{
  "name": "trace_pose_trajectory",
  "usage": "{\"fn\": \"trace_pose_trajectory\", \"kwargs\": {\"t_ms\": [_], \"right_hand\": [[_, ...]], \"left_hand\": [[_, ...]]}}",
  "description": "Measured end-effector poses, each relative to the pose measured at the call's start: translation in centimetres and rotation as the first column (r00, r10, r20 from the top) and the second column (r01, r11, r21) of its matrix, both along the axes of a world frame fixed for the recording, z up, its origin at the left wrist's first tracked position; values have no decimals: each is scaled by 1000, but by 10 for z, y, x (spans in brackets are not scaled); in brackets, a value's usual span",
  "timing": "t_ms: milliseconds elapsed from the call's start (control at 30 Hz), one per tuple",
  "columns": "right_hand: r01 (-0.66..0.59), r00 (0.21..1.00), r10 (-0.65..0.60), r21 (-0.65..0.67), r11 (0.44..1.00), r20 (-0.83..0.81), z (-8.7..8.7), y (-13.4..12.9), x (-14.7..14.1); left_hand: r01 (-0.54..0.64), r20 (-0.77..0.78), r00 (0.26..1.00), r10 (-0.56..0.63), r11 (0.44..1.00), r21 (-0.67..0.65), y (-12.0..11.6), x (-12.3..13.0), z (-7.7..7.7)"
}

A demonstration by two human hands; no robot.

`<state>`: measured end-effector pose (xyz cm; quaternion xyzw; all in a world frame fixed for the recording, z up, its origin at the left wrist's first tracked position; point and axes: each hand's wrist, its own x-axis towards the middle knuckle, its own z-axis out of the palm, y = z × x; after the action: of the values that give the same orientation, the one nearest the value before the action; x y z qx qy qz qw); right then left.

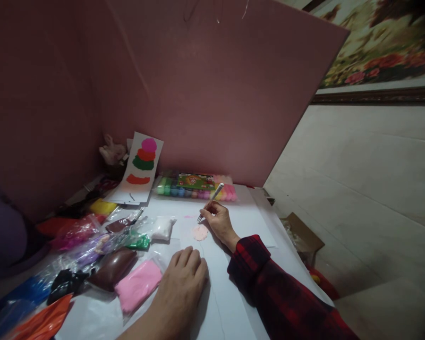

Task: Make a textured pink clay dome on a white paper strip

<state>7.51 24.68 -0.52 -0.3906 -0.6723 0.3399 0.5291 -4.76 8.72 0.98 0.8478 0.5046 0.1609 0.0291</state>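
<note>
My right hand (219,221) grips a small fork (215,194) like a pen, its handle slanting up to the right. The fork's tines point down just above a flat, round patch of pale pink clay (200,232) on white paper (233,283). Whether the tines touch the clay I cannot tell. A faint smear of pink (189,216) shows beside the tines. My left hand (184,283) lies palm down on the paper, nearer to me, fingers stretched forward and holding nothing. Just left of it is a bag of bright pink clay (139,285).
Bags of brown (113,269), white (163,228), green (139,241) and orange clay (42,321) crowd the left side. Behind the paper lies a pack of coloured clay sticks (194,186). A card with coloured shapes (143,165) leans against the pink panel (205,94).
</note>
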Motion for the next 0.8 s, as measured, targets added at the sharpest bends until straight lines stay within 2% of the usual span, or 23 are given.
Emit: {"fn": "trace_pose_trajectory", "kwargs": {"t_ms": [200,533,700,800], "right_hand": [[-53,996,53,-11,999,76,0,-3,1],[28,999,-30,50,998,45,1,-1,1],[-12,998,10,42,999,59,0,-1,0],[11,999,-14,46,999,46,0,-1,0]], "left_hand": [[2,-26,1000,-3,1000,-10,1,0,2],[4,-52,999,-6,999,-36,1,1,3],[-9,-35,999,9,1000,-5,1,1,2],[1,-32,999,0,1000,3,1,0,1]]}}
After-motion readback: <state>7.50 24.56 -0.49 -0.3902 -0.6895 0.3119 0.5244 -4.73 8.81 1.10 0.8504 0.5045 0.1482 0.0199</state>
